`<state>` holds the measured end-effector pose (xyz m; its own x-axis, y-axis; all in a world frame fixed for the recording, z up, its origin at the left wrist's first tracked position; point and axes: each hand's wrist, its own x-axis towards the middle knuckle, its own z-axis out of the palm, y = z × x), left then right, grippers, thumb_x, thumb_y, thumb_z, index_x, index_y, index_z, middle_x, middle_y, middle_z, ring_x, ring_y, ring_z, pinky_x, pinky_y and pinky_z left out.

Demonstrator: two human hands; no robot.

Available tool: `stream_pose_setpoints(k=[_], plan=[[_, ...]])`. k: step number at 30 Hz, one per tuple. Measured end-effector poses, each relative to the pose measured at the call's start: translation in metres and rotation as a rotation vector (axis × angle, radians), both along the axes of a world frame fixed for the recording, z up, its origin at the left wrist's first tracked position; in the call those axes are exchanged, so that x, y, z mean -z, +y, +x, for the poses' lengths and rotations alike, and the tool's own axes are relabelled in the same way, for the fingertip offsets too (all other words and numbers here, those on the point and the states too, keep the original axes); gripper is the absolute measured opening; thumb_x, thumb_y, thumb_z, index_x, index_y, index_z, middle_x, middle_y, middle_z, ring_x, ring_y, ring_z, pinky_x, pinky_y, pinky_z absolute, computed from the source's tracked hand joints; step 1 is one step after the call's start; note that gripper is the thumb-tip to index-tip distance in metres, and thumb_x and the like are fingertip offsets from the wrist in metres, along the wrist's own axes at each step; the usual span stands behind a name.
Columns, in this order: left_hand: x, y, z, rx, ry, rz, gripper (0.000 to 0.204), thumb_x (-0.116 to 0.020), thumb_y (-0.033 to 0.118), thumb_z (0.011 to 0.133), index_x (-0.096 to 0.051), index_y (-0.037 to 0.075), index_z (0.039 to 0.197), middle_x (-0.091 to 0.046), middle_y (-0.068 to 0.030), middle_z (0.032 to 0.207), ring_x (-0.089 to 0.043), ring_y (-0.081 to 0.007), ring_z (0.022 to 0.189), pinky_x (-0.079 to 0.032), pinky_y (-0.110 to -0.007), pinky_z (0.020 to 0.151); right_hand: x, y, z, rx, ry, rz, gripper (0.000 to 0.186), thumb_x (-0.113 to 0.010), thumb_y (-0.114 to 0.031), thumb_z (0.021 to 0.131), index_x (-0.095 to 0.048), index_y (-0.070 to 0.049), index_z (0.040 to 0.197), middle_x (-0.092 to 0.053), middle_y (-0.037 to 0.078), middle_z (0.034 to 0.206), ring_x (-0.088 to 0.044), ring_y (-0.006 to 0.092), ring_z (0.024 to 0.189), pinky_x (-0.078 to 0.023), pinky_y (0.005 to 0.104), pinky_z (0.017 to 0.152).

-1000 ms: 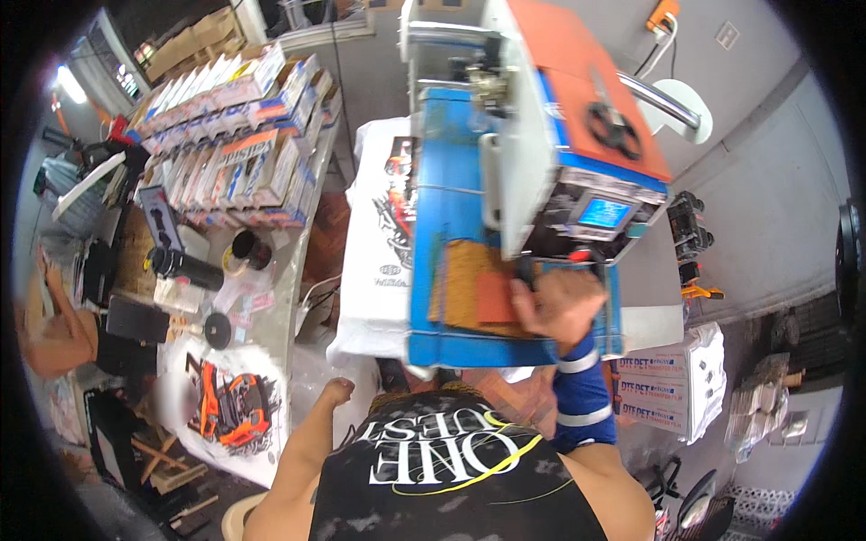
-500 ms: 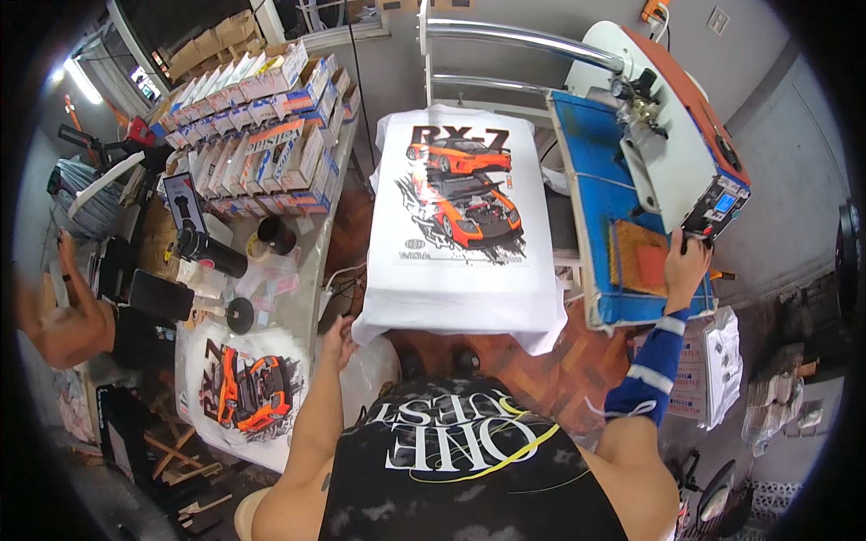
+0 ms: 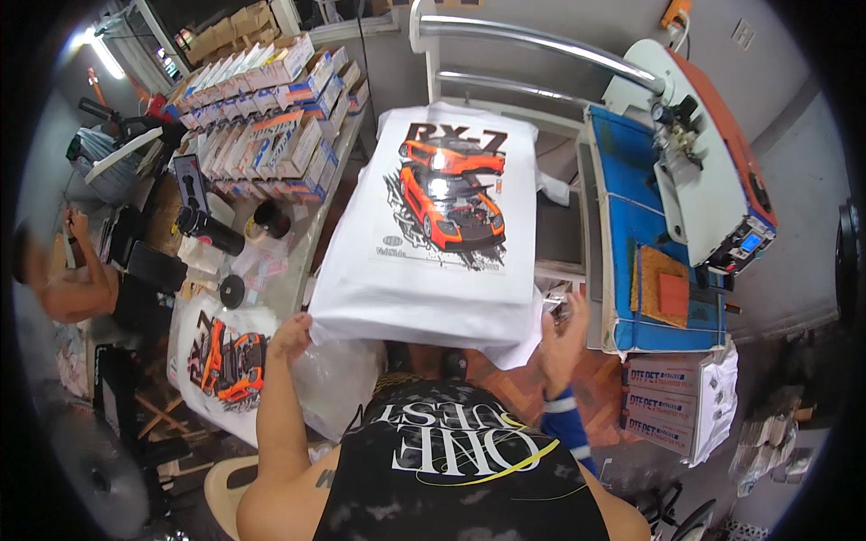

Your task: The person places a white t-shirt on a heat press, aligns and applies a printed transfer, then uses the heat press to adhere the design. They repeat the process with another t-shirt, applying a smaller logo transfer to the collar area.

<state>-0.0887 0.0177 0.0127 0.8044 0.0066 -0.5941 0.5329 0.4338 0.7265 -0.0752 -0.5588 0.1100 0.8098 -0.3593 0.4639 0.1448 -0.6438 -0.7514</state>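
A white T-shirt [image 3: 424,298] lies over the platen in front of me, printed with two orange sports cars. My left hand [image 3: 292,336] is closed on its near left corner, and the cloth stretches out toward it. Beside the near right corner is my right hand [image 3: 563,341], its fingers apart, close to the hem; whether it touches the cloth is hard to make out. A blue sleeve with pale bands covers my right forearm. The heat press head [image 3: 695,153], with a small lit screen, is swung aside at the right, over a blue-topped table [image 3: 622,216].
On the left table [image 3: 280,261] stand stacked cartons [image 3: 262,149], a phone [image 3: 189,185], a black bottle [image 3: 209,230] and a second printed white sheet or shirt [image 3: 221,361]. Another person [image 3: 86,279] sits at far left. Boxes [image 3: 663,401] stand below the press, right.
My right hand has left the control end of the press and come to the shirt's right corner. My left hand has taken the left corner and pulled it left; the shirt's near edge spreads wider.
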Motion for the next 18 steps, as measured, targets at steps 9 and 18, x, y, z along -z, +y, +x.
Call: stream_pose_setpoints(k=[9, 18], plan=[[-0.113, -0.041, 0.016, 0.005, -0.381, 0.356, 0.035, -0.057, 0.027, 0.104, -0.061, -0.002, 0.121, -0.069, -0.0103, 0.115, -0.066, -0.0181, 0.103, -0.052, -0.034, 0.092, 0.005, -0.035, -0.018, -0.390, 0.532, 0.981, 0.030, -0.067, -0.017, 0.098, -0.066, 0.006, 0.117, -0.071, 0.012, 0.108, -0.067, 0.0146, 0.094, -0.053, 0.0288, 0.084], [-0.174, -0.125, -0.146, -0.292, -1.186, -0.632, 0.042, -0.070, 0.033, 0.094, -0.063, 0.005, 0.124, -0.067, -0.0104, 0.123, -0.063, -0.0272, 0.116, -0.047, -0.049, 0.107, -0.255, 0.050, 0.078, -0.847, -0.159, 0.788, 0.049, -0.053, -0.033, 0.103, -0.052, -0.001, 0.140, -0.056, 0.016, 0.140, -0.054, 0.0303, 0.130, -0.042, 0.0478, 0.111]])
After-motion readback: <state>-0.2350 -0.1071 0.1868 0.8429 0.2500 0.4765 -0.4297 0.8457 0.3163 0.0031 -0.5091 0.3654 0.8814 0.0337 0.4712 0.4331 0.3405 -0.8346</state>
